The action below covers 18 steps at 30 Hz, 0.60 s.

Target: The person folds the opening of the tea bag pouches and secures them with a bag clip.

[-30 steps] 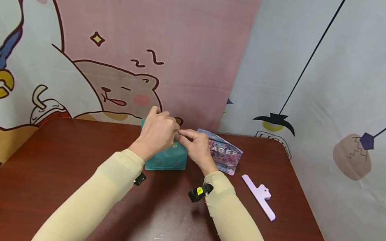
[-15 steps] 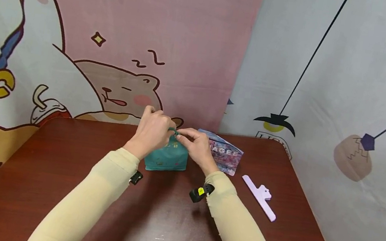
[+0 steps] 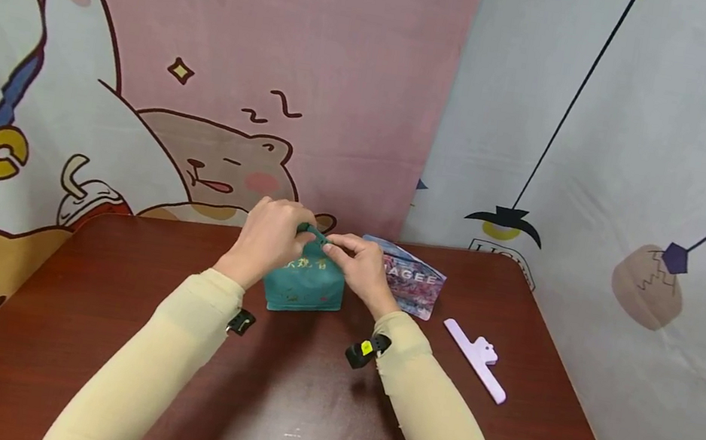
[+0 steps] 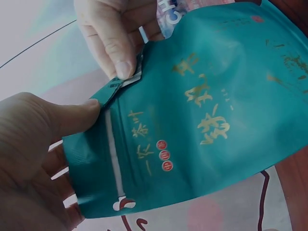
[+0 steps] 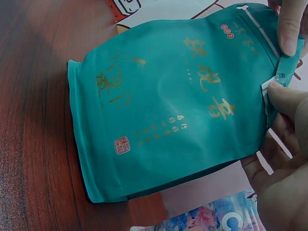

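Observation:
A teal tea bag (image 3: pixel 304 289) with gold lettering stands on the table, its upper end between my hands. My left hand (image 3: pixel 264 237) pinches the bag's top edge, thumb on the near face and fingers behind. At the top right corner, my right hand (image 3: pixel 361 265) pinches a bent piece of the edge, with its thumb pressed on a small pale patch there. In the left wrist view, a pale line crosses the bag (image 4: pixel 192 106) just below the top edge. Whether that bent edge is torn or only folded, I cannot tell.
Behind my right hand lies a colourful pouch (image 3: pixel 415 282) with white letters. A lilac clip (image 3: pixel 476 360) lies to the right on the brown table (image 3: pixel 83 332). A cartoon-printed cloth (image 3: pixel 359 84) hangs along the back edge.
My left hand has shifted left and slightly down, still holding the top edge, and more of the bag's top and lettering shows. The right hand has stayed nearly still.

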Motion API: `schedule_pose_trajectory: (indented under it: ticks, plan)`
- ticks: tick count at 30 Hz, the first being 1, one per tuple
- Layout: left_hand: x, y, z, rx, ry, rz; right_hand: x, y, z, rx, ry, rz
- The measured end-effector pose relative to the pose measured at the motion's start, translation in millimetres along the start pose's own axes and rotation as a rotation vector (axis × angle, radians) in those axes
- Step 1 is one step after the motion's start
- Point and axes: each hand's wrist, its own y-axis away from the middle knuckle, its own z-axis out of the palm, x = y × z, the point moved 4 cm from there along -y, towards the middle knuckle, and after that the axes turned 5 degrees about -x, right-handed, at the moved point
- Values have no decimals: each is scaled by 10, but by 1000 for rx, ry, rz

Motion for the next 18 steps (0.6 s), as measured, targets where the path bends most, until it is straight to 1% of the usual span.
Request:
schedule_pose_trajectory:
  ticks: [7,13,18]
  plan:
    - [-8,12,-24,21,19,-7,7,-1,-4,6,5,1]
    - [8,18,-15,41,1,28,15,2,1,3,5,12]
    - [7,14,-11,28,1,31,1,9,-8,-4,6,21]
